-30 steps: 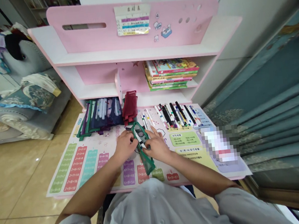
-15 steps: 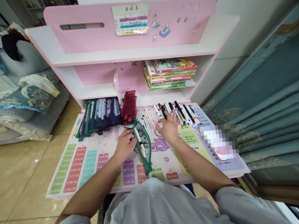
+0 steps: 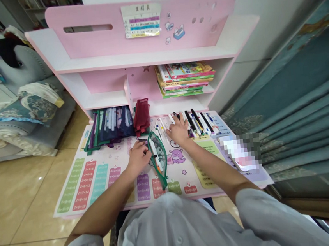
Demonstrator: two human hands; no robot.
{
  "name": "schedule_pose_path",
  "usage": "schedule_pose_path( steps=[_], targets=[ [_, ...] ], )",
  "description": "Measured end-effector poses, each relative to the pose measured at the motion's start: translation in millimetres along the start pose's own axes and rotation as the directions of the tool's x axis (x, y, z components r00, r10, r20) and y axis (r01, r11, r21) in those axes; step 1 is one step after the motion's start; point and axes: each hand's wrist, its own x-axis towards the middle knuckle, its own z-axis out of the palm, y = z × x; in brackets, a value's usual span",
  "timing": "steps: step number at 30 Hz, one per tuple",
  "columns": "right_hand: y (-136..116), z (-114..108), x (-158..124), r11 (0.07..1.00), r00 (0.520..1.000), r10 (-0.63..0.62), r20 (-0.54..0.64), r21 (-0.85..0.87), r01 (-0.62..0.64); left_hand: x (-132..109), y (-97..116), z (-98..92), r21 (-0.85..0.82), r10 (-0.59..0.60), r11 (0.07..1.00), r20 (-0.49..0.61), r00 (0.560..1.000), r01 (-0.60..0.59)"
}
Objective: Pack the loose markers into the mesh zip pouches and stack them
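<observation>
A green-edged mesh pencil pouch (image 3: 158,159) lies open in the middle of the pink desk, with a white pen or two inside. My left hand (image 3: 137,155) grips its left edge and holds it open. My right hand (image 3: 177,129) is stretched forward to the row of loose pens and markers (image 3: 197,122) at the back of the desk. Its fingers rest on the left end of that row; I cannot tell whether they hold a pen.
Several filled dark pouches (image 3: 110,125) and a stack of red pouches (image 3: 142,116) lie at the back left. Books (image 3: 185,79) fill the right shelf. A multiplication-table mat (image 3: 99,176) covers the desk. A blurred patch (image 3: 240,152) sits at the right. A sofa (image 3: 19,111) stands left, curtains right.
My right hand has left the pouch and reached forward and right to the row of pens. The left hand has stayed on the pouch's left edge.
</observation>
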Motion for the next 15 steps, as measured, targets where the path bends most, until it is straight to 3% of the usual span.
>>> schedule_pose_path(
  steps=[8, 15],
  targets=[
    [-6, 10, 20, 0.994, 0.985, 0.050, 0.163, -0.099, -0.034, -3, 10, -5.5, 0.010, -0.103, 0.995, 0.021, 0.994, 0.103],
    [-4, 6, 17, 0.997, 0.987, 0.078, 0.140, -0.028, -0.075, -5, 14, -6.9, 0.008, -0.137, 0.991, 0.039, 0.990, 0.137]
  ],
)
